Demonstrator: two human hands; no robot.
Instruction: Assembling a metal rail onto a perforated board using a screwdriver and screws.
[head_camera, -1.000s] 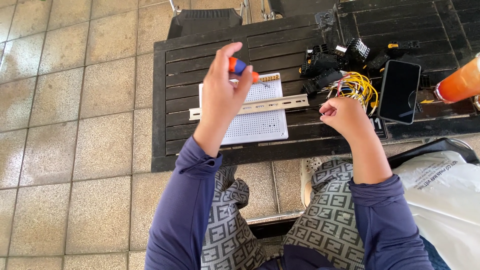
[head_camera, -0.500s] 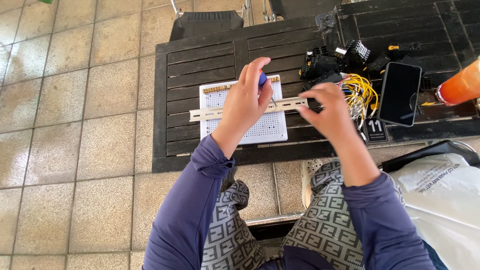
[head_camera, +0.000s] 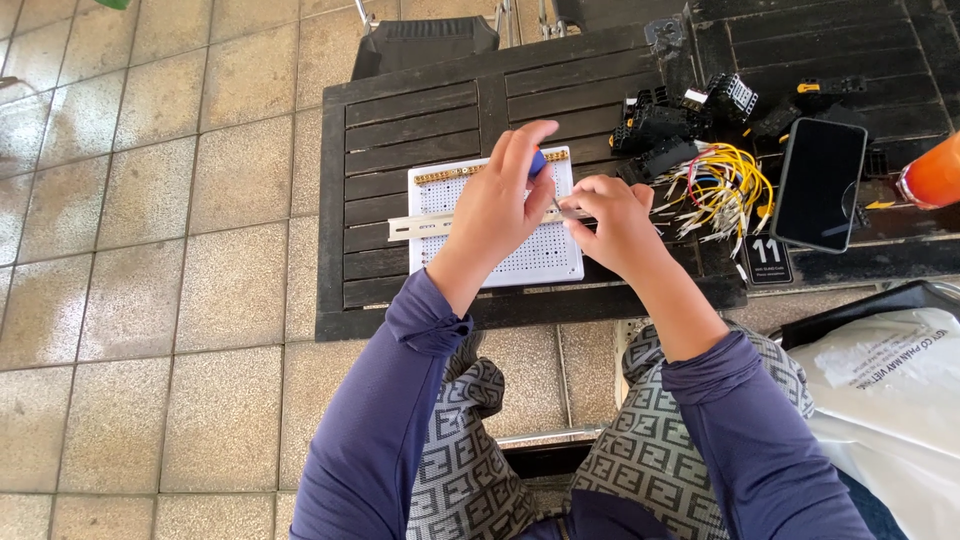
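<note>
My left hand (head_camera: 497, 205) grips a screwdriver with a blue and orange handle (head_camera: 537, 161), its shaft pointing down at a metal rail (head_camera: 430, 225). The rail lies across a white perforated board (head_camera: 530, 258) on the dark slatted table (head_camera: 420, 120). A row of brass terminals (head_camera: 455, 174) runs along the board's far edge. My right hand (head_camera: 612, 222) rests on the rail just right of the screwdriver tip, fingers pinched at it; what it pinches is hidden.
A bundle of yellow and coloured wires (head_camera: 722, 188) and several black components (head_camera: 670, 118) lie right of the board. Further right are a dark phone (head_camera: 820, 183), a small black number tag (head_camera: 768, 259) and an orange cup (head_camera: 934, 175). A white bag (head_camera: 890, 390) sits beside my right knee.
My left hand came down from above the table with the screwdriver onto the rail. My right hand left the wire bundle and moved left to the rail.
</note>
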